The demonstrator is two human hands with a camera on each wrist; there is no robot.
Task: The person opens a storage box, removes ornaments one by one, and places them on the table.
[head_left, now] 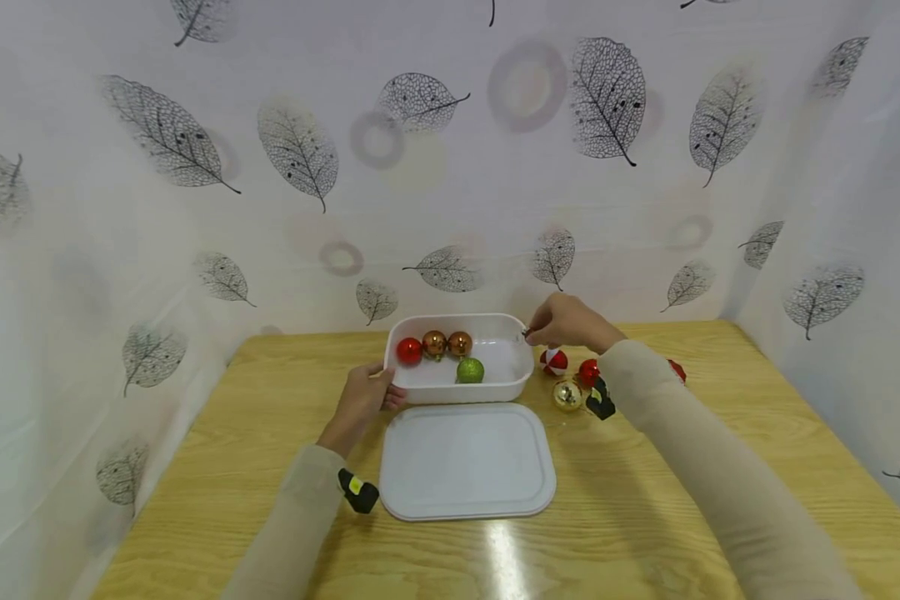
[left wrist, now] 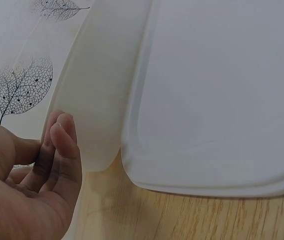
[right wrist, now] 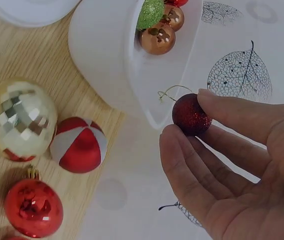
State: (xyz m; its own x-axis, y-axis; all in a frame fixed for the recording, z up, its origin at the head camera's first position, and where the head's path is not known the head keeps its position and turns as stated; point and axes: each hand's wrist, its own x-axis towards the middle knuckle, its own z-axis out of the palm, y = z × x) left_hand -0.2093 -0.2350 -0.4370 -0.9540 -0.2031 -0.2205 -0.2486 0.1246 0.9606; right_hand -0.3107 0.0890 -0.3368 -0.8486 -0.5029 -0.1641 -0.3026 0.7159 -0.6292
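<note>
A white plastic container [head_left: 461,394] stands at the back of the table, holding a red bauble [head_left: 409,351], two copper baubles [head_left: 460,344] and a glittery green one [head_left: 470,371]. My left hand [head_left: 365,392] grips its left end, thumb and fingers at the rim; in the left wrist view the left hand [left wrist: 42,180] pinches that edge. Between thumb and fingertips, my right hand [right wrist: 231,160] pinches a small dark red glitter bauble [right wrist: 191,115] with a gold string loop. In the head view the right hand [head_left: 566,321] is at the container's right rim.
In front of the container lies a white lid [head_left: 467,462]. To its right on the wooden table [head_left: 270,483] are a red-and-white bauble [right wrist: 79,145], a gold mirrored bauble [right wrist: 19,119] and shiny red ones [right wrist: 34,208]. A leaf-print curtain [head_left: 450,200] hangs behind.
</note>
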